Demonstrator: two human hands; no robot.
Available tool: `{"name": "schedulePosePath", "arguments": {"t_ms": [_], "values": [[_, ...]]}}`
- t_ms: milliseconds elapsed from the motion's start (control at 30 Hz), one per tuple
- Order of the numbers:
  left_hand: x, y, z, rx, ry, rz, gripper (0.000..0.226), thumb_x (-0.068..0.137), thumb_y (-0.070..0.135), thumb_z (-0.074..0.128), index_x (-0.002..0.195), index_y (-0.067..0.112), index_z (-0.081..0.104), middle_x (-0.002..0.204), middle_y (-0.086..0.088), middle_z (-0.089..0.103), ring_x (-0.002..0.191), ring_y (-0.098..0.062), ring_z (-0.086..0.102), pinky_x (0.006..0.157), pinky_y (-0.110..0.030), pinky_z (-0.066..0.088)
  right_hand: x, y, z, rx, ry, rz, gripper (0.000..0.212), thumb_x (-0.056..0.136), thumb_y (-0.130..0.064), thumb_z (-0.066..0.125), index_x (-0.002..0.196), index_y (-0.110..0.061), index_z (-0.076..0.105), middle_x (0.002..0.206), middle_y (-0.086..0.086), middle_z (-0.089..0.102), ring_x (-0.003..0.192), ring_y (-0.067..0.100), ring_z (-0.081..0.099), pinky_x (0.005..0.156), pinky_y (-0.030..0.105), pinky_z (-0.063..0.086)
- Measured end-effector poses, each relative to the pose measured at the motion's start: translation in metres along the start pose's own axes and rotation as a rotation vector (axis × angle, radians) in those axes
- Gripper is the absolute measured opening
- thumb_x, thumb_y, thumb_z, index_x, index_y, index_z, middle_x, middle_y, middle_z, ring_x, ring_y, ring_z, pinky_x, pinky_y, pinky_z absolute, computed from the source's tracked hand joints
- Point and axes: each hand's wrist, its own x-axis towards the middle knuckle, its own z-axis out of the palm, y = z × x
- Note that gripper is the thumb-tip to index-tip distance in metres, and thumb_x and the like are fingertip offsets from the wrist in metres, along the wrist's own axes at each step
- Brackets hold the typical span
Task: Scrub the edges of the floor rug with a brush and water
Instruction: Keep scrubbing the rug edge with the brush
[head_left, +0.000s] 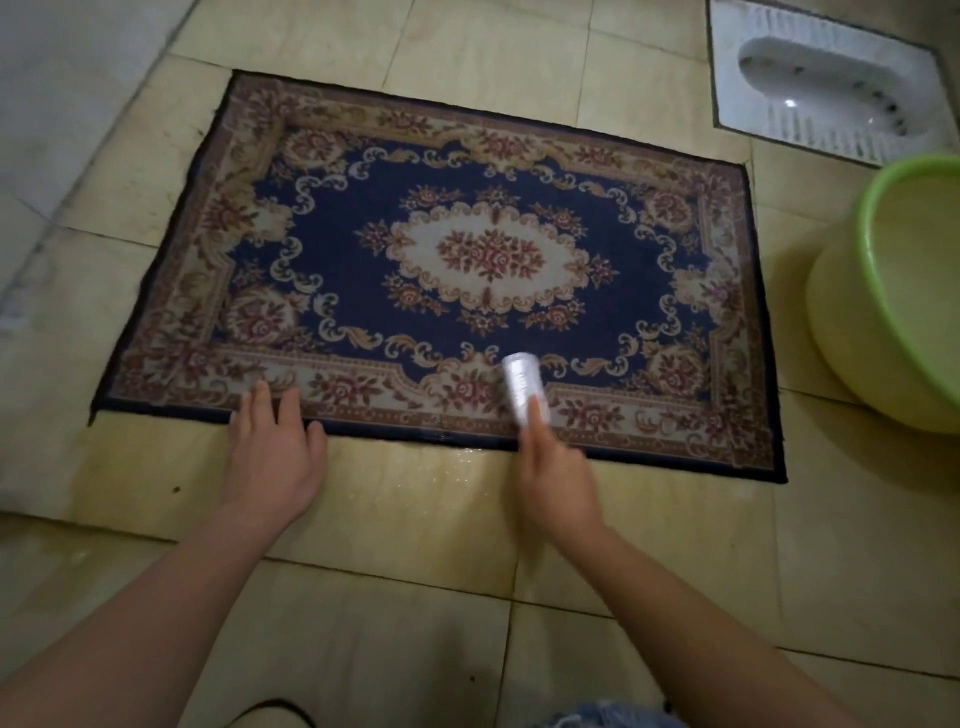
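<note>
Dim, yellowish light and soft focus throughout. The right hand (558, 478) and brush (524, 384) are motion-blurred; wet floor (457, 470) glints faintly lower centre; frame edges bow.

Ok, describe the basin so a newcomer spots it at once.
Start at the patterned rug on the tiled floor. Off its right end, nearer than the white squat toilet, stands the basin. It alone is round plastic, pale yellow with a green rim.

Bare tiles (426, 509) front of rug (441, 270); basin (893, 306) blocking rt.
</note>
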Motion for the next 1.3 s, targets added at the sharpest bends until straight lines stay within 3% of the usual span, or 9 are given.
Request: {"name": "schedulePosePath", "arguments": {"t_ms": [100, 333, 433, 500, 700, 900, 1033, 1100, 1300], "values": [[0.003, -0.005, -0.003, 0.019, 0.018, 0.015, 0.051, 0.099, 0.027, 0.038, 0.145, 0.006, 0.031, 0.153, -0.023, 0.020, 0.142, -0.036, 0.016, 0.118, -0.046, 0.009, -0.024, -0.031, 0.022, -0.041, -0.274, -0.290, 0.052, 0.103, -0.040, 0.026, 0.152, -0.035, 0.007, 0.089, 0.011, 0.066, 0.071, 0.023, 0.064, 0.066, 0.041, 0.057], [-0.002, -0.018, -0.005, -0.047, 0.050, -0.032, 0.044, 0.100, 0.029, 0.036, 0.144, 0.027, 0.037, 0.157, -0.019, 0.010, 0.144, -0.034, 0.005, 0.118, -0.046, 0.012, 0.035, -0.020, -0.014, -0.098, 0.057, -0.045, 0.049, 0.104, -0.032, 0.028, 0.151, -0.026, 0.014, 0.078, 0.005, 0.060, 0.059, 0.019, 0.061, 0.052, 0.036, 0.057], [0.002, -0.020, -0.007, -0.047, 0.020, -0.026, 0.044, 0.100, 0.029, 0.034, 0.144, 0.031, 0.036, 0.156, -0.022, 0.011, 0.144, -0.036, 0.006, 0.118, -0.046, 0.009, -0.003, -0.055, 0.025, -0.211, -0.276, -0.322, 0.056, 0.104, -0.032, 0.028, 0.150, -0.031, -0.004, 0.088, 0.013, 0.064, 0.067, 0.024, 0.064, 0.060, 0.040, 0.058], [0.002, -0.023, -0.010, -0.032, 0.015, -0.019, 0.044, 0.100, 0.029, 0.034, 0.144, 0.030, 0.037, 0.154, -0.024, 0.015, 0.143, -0.038, 0.009, 0.118, -0.046, 0.009, -0.010, -0.068, 0.028, -0.181, -0.375, -0.449, 0.052, 0.103, -0.041, 0.024, 0.151, -0.036, 0.006, 0.094, 0.013, 0.065, 0.075, 0.025, 0.063, 0.067, 0.042, 0.055], [-0.001, -0.034, -0.009, 0.006, 0.036, 0.011, 0.050, 0.100, 0.027, 0.034, 0.147, 0.012, 0.027, 0.156, -0.018, 0.019, 0.144, -0.032, 0.014, 0.118, -0.043, 0.007, 0.056, -0.059, -0.013, 0.033, 0.035, -0.146, 0.049, 0.103, -0.037, 0.030, 0.151, -0.028, 0.023, 0.077, 0.003, 0.062, 0.060, 0.020, 0.060, 0.052, 0.036, 0.055], [0.004, -0.042, -0.014, -0.015, 0.053, -0.011, 0.044, 0.100, 0.026, 0.035, 0.140, 0.008, 0.041, 0.154, -0.008, 0.028, 0.142, -0.024, 0.023, 0.117, -0.044, 0.008, -0.009, -0.093, 0.035, -0.216, -0.465, -0.605, 0.049, 0.103, -0.044, 0.025, 0.150, -0.041, 0.014, 0.098, 0.016, 0.065, 0.082, 0.030, 0.062, 0.072, 0.043, 0.053], [0.004, -0.058, -0.014, -0.036, 0.090, -0.008, 0.037, 0.099, 0.024, 0.039, 0.134, 0.019, 0.050, 0.154, -0.016, 0.026, 0.141, -0.031, 0.022, 0.116, -0.048, 0.015, 0.041, -0.094, 0.011, 0.182, -0.111, -0.359, 0.045, 0.102, -0.039, 0.034, 0.147, -0.035, 0.030, 0.086, 0.006, 0.067, 0.059, 0.018, 0.060, 0.052, 0.037, 0.055], [0.004, -0.063, -0.015, -0.035, 0.056, -0.029, 0.036, 0.100, 0.025, 0.038, 0.134, 0.024, 0.048, 0.154, -0.021, 0.020, 0.142, -0.035, 0.017, 0.117, -0.047, 0.014, 0.057, -0.095, 0.004, 0.132, -0.022, -0.196, 0.046, 0.103, -0.036, 0.033, 0.149, -0.030, 0.030, 0.089, 0.008, 0.066, 0.066, 0.021, 0.062, 0.052, 0.038, 0.053], [0.014, -0.069, -0.024, -0.061, 0.115, -0.077, 0.039, 0.097, 0.020, 0.043, 0.132, 0.003, 0.049, 0.142, -0.019, 0.042, 0.125, -0.037, 0.041, 0.108, -0.048, 0.029, 0.014, -0.117, 0.039, -0.096, -0.504, -0.631, 0.047, 0.103, -0.043, 0.028, 0.149, -0.041, 0.021, 0.074, -0.002, 0.058, 0.060, 0.013, 0.052, 0.055, 0.033, 0.045]]}}
